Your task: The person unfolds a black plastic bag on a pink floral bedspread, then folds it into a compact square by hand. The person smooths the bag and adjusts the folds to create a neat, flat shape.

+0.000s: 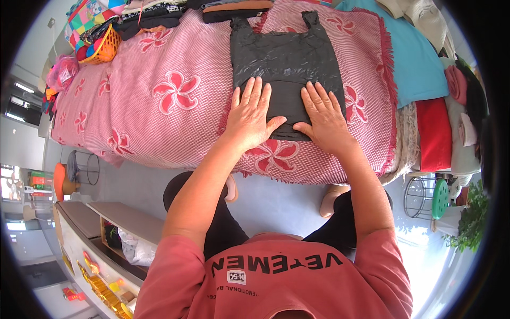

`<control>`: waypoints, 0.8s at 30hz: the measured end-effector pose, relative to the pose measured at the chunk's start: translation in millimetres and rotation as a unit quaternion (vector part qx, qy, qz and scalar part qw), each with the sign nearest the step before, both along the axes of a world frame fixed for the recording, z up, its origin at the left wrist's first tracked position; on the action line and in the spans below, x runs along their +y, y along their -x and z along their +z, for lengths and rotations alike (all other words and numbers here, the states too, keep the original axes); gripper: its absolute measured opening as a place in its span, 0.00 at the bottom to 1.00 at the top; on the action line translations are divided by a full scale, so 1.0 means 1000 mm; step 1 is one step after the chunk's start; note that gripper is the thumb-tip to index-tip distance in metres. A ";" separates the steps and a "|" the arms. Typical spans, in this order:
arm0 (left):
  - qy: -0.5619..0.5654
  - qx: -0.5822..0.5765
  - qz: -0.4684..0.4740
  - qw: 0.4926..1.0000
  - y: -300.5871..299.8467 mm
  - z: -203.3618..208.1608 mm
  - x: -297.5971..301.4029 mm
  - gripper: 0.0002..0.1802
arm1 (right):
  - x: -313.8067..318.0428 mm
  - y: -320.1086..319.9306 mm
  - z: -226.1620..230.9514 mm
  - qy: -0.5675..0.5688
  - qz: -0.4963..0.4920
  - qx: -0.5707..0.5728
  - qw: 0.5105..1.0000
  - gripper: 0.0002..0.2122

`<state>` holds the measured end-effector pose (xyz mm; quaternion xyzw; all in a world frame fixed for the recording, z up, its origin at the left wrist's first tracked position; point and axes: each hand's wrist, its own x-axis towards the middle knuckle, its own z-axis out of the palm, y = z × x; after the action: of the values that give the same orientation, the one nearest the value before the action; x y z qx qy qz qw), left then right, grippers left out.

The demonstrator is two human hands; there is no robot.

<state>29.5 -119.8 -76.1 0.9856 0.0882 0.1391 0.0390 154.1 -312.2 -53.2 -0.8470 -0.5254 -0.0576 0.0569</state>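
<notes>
Smoothing a flat bag with both palms. The black plastic bag lay flat on the pink cover directly in front of me, its two carry handles pointing away from my body and its closed bottom edge toward me. My left hand rested palm down over the lower left part of the bag, and my right hand lay likewise over the lower right part. Both hands were open, the fingers extended and slightly parted, the thumbs turned inward toward each other without meeting. Neither hand had hold of anything; contact was by flat pressure alone.

The step in hand appeared to be flattening. Between my hands the film looked fairly even, whereas the upper portion and the handles showed creases and raised folds. Whether air was trapped inside could not be told from this view.

The next move, in my judgement, called for the palms to press and slide toward the handles, one hand steadying the bottom edge so that the thin film would not skid or bunch on the woven cloth. Should a fold have been intended, the fingertips would first have needed to get beneath an edge.

Surroundings: a yellow basket stood at the far left; a blue cloth and a red cloth lay to the right, beyond the cover's fringe.
</notes>
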 end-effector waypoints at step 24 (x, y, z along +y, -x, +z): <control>0.268 -0.112 0.241 0.926 0.005 0.031 0.043 0.37 | -0.044 -0.028 0.022 -0.209 -0.238 0.197 0.928 0.27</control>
<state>24.4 -76.8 -44.9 0.8651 0.3522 0.2253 0.2769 182.5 -355.8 -31.6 -0.9105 -0.2626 -0.0101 0.3192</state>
